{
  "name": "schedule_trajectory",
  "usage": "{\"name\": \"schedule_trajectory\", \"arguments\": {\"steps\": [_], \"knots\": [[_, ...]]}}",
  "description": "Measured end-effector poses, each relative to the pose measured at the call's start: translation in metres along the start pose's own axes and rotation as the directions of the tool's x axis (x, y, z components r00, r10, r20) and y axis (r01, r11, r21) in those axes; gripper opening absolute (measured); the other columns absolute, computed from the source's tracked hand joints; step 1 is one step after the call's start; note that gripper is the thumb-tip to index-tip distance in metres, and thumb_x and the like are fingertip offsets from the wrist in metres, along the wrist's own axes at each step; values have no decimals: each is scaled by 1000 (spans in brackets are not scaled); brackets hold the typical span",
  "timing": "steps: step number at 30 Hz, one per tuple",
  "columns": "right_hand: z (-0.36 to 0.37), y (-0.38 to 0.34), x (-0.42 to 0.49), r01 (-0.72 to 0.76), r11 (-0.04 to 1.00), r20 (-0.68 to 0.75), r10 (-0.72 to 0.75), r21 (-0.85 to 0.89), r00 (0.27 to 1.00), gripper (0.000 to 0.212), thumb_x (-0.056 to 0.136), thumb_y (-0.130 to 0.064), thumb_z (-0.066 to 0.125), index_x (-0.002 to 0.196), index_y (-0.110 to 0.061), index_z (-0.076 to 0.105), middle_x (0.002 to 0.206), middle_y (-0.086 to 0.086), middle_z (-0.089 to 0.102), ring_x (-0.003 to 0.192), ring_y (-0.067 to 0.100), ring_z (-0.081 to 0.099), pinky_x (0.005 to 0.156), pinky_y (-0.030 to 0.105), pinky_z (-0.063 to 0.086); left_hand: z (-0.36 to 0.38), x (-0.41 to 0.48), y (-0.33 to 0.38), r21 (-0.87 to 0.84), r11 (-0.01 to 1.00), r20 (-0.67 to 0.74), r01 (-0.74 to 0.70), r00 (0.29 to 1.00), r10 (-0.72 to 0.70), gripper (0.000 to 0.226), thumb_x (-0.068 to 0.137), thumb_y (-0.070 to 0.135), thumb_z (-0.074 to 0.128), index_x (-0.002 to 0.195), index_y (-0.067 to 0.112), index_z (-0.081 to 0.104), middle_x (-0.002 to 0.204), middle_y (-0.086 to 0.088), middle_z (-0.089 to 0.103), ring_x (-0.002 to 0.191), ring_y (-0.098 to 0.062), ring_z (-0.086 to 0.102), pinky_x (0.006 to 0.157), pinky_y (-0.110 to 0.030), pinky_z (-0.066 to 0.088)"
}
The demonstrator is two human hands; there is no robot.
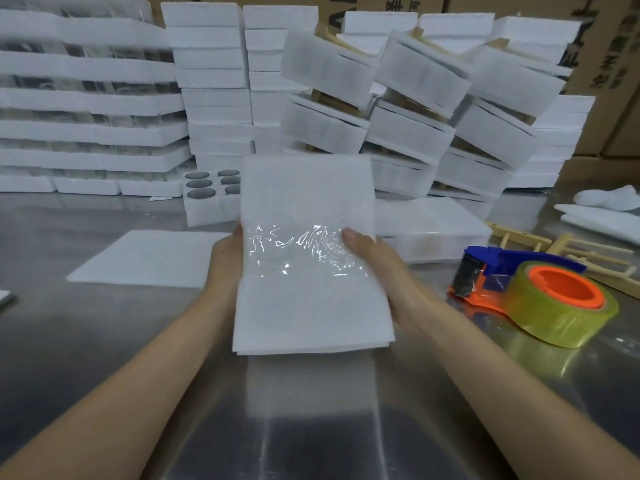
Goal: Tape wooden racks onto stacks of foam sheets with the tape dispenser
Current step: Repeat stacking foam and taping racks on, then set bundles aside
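I hold a white foam sheet stack (308, 306) above the steel table, a band of clear tape across its middle. My left hand (225, 265) grips its left edge, fingers hidden behind. My right hand (377, 271) grips the right edge with the thumb on the tape. The tape dispenser (530, 299), orange and blue with a yellowish roll, lies on the table to the right, apart from both hands. Loose wooden racks (585, 254) lie behind the dispenser. No rack shows on the stack I hold.
A flat foam sheet (149, 258) lies left of the held stack. Taped bundles with racks (415, 109) lean in piles at the back, beside foam trays (86, 133) and cardboard boxes (616, 64). A foam block with round holes (211, 199) stands behind.
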State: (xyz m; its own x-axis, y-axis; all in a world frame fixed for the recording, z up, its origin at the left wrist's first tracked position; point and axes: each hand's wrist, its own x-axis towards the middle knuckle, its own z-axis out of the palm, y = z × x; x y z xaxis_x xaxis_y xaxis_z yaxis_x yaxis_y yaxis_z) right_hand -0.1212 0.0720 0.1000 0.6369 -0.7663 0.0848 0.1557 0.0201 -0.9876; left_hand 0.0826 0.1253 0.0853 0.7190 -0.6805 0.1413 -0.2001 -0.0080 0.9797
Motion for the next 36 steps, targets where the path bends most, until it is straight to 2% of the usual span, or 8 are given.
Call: {"name": "schedule_trajectory", "arguments": {"steps": [2, 5, 9, 12, 17, 22, 27, 36], "knots": [[1, -4, 0, 81, 996, -78, -78, 41, 994, 86, 69, -44, 75, 144, -22, 39, 126, 7, 64, 112, 28, 63, 95, 47, 51, -3, 2, -1, -61, 998, -46, -12, 999, 9, 39, 103, 20, 42, 69, 7, 58, 56, -2, 62, 69, -24, 58, 45, -14, 42], [6, -18, 4, 260, 949, -217, -219, 180, 951, 94, 70, -47, 73, 150, -29, 26, 138, 4, 55, 118, 25, 60, 99, 51, 47, -8, 4, -16, 239, 940, -85, -245, 959, 271, 31, 98, 20, 47, 70, 10, 56, 61, -8, 58, 64, -21, 57, 57, -29, 44], [-11, -40, 13, 495, 833, -575, -284, 249, 767, 84, 85, -54, 57, 152, -34, 9, 141, -4, 52, 118, 14, 59, 99, 41, 48, -3, 8, -27, 699, 556, 57, -450, 810, 584, 48, 97, 32, 29, 67, 12, 60, 63, -3, 66, 64, -32, 62, 57, -35, 46], [-35, -48, 30, 346, 937, -722, -206, 50, 661, 101, 88, -49, 56, 147, -31, -25, 160, 3, 15, 143, 20, 27, 117, 45, 21, 13, 27, -25, 803, 376, 146, -462, 765, 628, 37, 93, 28, 36, 72, 11, 60, 69, -11, 63, 66, -35, 60, 52, -33, 37], [-55, -13, 42, -277, 842, -721, -176, -463, 671, 98, 91, -20, 58, 149, -11, -20, 154, 21, -29, 147, 36, -6, 114, 41, 11, 24, 75, -35, 916, 311, 94, -253, 889, 448, 27, 84, 8, 50, 109, 7, 60, 114, -11, 60, 108, -32, 49, 82, -40, 35], [-59, 20, 44, -146, 670, -581, -490, -728, 650, 103, 88, -2, 57, 148, -47, -13, 147, 8, -46, 145, 36, -18, 106, 30, 27, 28, 115, -32, 939, 288, 13, -186, 858, 513, 40, 83, 4, 55, 122, 0, 53, 148, -18, 35, 134, -35, 32, 97, -43, 27], [-71, 28, 36, -16, 613, -488, -612, -790, 622, 77, 84, 0, 60, 144, -38, 30, 157, 3, -21, 127, 13, 27, 95, 27, 46, 20, 157, -41, 966, 260, -104, 11, 933, 346, 57, 90, 7, 50, 144, 6, 30, 151, -18, 28, 143, -34, 15, 115, -46, 15], [-67, 47, 55, -282, 457, -505, -496, -843, 706, 87, 83, -11, 55, 153, -31, 7, 151, 11, -38, 142, 41, -24, 111, 55, -11, 26, 157, -22, 938, 347, -135, 13, 934, 331, 35, 89, 21, 61, 123, 17, 54, 124, -22, 48, 118, -35, 42, 100, -42, 28]]}}
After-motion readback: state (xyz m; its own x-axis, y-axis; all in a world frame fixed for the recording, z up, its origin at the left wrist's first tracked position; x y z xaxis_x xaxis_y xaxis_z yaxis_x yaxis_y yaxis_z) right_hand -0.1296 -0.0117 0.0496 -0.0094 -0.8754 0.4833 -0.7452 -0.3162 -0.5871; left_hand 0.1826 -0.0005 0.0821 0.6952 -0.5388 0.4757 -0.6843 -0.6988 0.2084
